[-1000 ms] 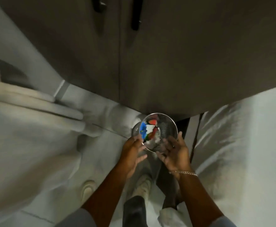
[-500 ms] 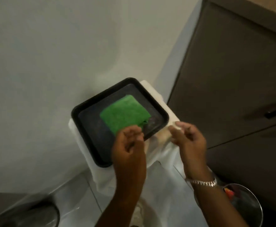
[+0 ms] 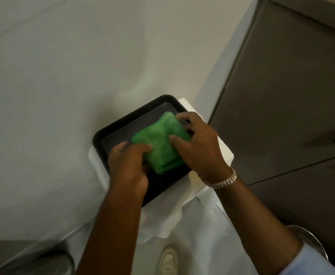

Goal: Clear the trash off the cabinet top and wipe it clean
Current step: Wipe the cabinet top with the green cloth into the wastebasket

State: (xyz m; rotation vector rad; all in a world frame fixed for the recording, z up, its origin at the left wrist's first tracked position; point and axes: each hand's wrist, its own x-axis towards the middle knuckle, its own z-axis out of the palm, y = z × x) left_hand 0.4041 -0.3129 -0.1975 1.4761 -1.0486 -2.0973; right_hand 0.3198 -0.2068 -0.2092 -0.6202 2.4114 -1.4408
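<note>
Both hands grip a folded green cloth (image 3: 162, 147) at the centre of the frame: the left hand (image 3: 129, 165) pinches its lower left edge, the right hand (image 3: 198, 147) clasps its right side. It lies in a black tray (image 3: 107, 135) on a white stand (image 3: 224, 153).

My arms are bare from wrist to well past the elbow. On my right wrist sits a silver link bracelet (image 3: 220, 180), chunky and pale. A light blue sleeve (image 3: 309, 262) covers my right upper arm. Below, one off-white shoe (image 3: 167, 261) shows, its toe rounded and a little scuffed.
</note>
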